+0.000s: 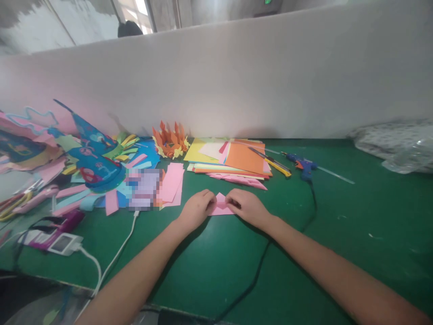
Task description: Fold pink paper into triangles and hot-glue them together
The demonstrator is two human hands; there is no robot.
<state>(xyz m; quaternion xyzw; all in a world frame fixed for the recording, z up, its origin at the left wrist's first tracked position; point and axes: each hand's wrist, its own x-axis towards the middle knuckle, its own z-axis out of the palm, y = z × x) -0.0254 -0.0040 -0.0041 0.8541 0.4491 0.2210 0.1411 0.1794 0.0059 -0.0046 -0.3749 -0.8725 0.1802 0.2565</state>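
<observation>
A small pink paper piece lies on the green table between my two hands. My left hand has its fingers curled and pinches the paper's left edge. My right hand is closed on the paper's right edge, pressing it down. The paper looks folded into a point at the top. Both forearms reach in from the bottom of the view.
A stack of coloured paper sheets lies behind the hands, with a yellow utility knife and a blue glue gun with its black cord to the right. Pink strips, a blue paper cone and an orange paper flower sit left. A white partition wall runs behind.
</observation>
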